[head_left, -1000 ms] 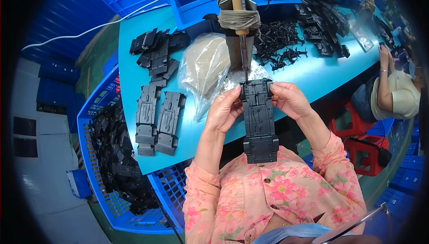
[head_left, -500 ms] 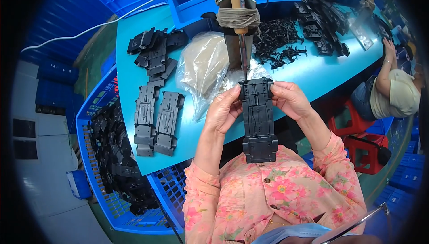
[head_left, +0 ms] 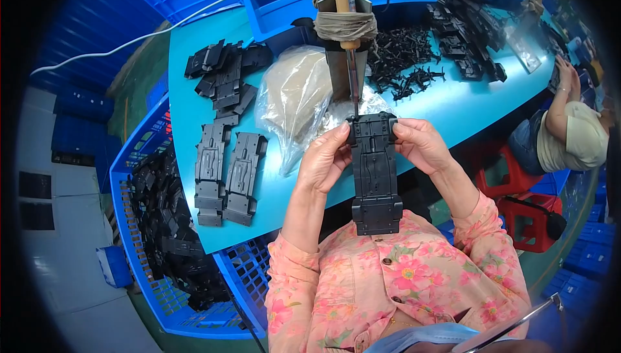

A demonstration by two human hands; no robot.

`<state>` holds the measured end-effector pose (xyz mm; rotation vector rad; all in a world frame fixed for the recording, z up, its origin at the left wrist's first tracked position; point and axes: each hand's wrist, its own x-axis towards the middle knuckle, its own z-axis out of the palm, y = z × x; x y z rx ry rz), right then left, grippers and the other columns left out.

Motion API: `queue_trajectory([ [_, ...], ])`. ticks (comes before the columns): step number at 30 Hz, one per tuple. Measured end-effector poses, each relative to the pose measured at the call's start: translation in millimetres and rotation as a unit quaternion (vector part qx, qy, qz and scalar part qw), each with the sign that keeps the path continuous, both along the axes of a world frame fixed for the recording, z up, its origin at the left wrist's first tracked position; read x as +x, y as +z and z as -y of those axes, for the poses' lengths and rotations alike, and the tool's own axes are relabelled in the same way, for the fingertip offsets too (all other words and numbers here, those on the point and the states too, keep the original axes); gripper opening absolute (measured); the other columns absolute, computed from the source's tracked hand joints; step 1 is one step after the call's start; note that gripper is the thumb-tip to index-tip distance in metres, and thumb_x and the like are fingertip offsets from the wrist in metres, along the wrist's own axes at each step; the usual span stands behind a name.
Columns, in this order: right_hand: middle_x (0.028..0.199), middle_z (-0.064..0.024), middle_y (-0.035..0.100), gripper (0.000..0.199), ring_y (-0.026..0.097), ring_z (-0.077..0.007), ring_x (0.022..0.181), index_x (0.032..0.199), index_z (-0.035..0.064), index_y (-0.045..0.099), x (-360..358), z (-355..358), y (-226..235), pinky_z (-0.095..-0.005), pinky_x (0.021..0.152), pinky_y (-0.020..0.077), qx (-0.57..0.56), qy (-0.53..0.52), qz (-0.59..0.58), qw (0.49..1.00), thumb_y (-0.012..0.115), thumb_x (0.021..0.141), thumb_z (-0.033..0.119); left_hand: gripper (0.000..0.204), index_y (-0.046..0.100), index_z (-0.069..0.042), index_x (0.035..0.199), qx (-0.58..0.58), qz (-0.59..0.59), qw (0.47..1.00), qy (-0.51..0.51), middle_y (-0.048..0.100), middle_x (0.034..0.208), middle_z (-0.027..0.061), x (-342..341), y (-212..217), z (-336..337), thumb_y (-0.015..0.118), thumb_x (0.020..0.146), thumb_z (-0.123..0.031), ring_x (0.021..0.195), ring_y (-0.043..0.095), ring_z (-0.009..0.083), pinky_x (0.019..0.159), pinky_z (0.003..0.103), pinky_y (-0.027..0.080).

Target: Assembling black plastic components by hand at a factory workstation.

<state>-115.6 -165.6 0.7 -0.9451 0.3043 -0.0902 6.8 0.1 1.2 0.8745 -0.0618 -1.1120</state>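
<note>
I hold a long black plastic chassis part (head_left: pixel 375 175) upright in front of my chest with both hands. My left hand (head_left: pixel 325 159) grips its upper left edge and my right hand (head_left: pixel 420 146) grips its upper right edge. The part's top end touches the thin metal tip of a soldering iron (head_left: pixel 350 55) that hangs down from a wooden handle wrapped in cloth, fixed over the teal table (head_left: pixel 453 104). Two similar black parts (head_left: pixel 228 178) lie flat side by side on the table to my left.
A clear plastic bag (head_left: pixel 301 104) lies behind the iron. Piles of black parts (head_left: pixel 223 75) and small pieces (head_left: pixel 404 62) cover the table. A blue crate (head_left: pixel 165 236) of black parts stands at my left. Another person (head_left: pixel 569 133) sits at the right by red stools (head_left: pixel 527 214).
The chassis part has stayed against the iron's tip. My hands have barely shifted. The person at the right has moved an arm.
</note>
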Motion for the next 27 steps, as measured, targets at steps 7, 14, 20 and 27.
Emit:
queue_trajectory([
  [7,0.094,-0.0093,0.061,0.029,0.058,-0.0146,0.084,0.101,-0.0033,0.055,1,-1,0,-0.0283,0.075,0.0448,-0.008,0.002,0.005,1.000,0.055,0.083,0.020,0.025,0.061,-0.006,0.093,0.003,0.001,1.000,0.000,0.061,0.084,0.0011,0,0,-1,0.059,0.082,-0.028,0.070,0.053,0.0076,0.065,0.023,0.045],
  [14,0.091,-0.0079,0.060,0.026,0.056,-0.0134,0.082,0.097,-0.0031,0.056,1,-4,3,-0.0284,0.075,0.0447,-0.024,-0.008,0.014,1.000,0.055,0.083,0.019,0.026,0.060,-0.005,0.095,-0.007,0.010,1.000,-0.003,0.061,0.085,0.0020,0,1,-1,0.058,0.083,-0.028,0.072,0.054,0.0080,0.064,0.023,0.046],
  [20,0.089,-0.0075,0.060,0.024,0.056,-0.0128,0.081,0.093,-0.0024,0.058,0,-7,8,-0.0275,0.074,0.0444,-0.021,-0.011,0.015,1.000,0.055,0.083,0.019,0.027,0.059,-0.003,0.096,-0.008,-0.002,1.000,-0.005,0.061,0.087,0.0032,0,-1,-1,0.056,0.084,-0.027,0.076,0.055,0.0095,0.067,0.024,0.046],
  [27,0.088,-0.0068,0.060,0.024,0.056,-0.0121,0.079,0.094,-0.0024,0.058,1,-8,8,-0.0268,0.073,0.0444,-0.022,-0.016,0.009,1.000,0.055,0.084,0.019,0.026,0.059,-0.004,0.095,-0.008,-0.001,1.000,-0.004,0.061,0.088,0.0035,0,0,-2,0.055,0.084,-0.027,0.076,0.055,0.0099,0.068,0.024,0.046],
])
